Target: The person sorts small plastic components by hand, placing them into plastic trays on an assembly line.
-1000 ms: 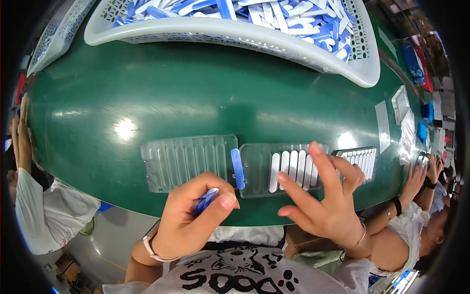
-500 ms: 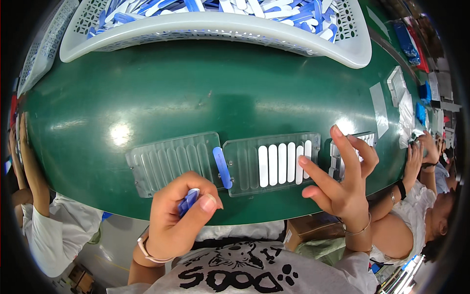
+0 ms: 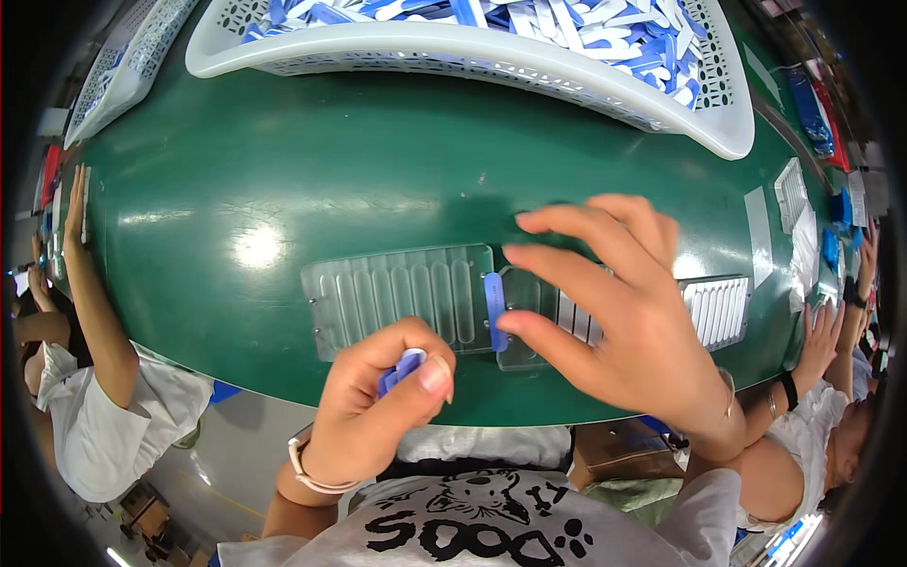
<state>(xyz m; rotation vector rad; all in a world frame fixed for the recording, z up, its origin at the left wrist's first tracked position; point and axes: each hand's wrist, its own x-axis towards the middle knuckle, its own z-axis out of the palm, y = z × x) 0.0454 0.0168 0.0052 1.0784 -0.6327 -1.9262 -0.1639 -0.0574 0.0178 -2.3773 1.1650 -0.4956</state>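
Note:
My left hand (image 3: 383,402) is closed around several small round-ended strips (image 3: 402,371), blue with white showing, that look like nail files. Left of centre lies a clear slotted tray (image 3: 397,293) with bare grooves. A single blue strip (image 3: 494,317) lies across the gap between it and a second clear tray (image 3: 520,356). Over that second tray hovers my right hand (image 3: 619,317), fingers spread, nothing held. Its thumb tip is right by the blue strip; whether they touch I cannot tell. White strips (image 3: 578,321) in the second tray are partly hidden beneath the hand.
A white perforated basket (image 3: 472,47) heaped with blue and white strips stands at the back. Another basket (image 3: 123,80) is at the far left. Beyond my right hand sits another slotted tray (image 3: 715,312). Co-workers' arms (image 3: 99,302) reach in at both sides of the green table (image 3: 359,161).
My right hand has moved left from the white strips to beside the lone blue strip. My left hand still grips its strips. The whole view has shifted a little.

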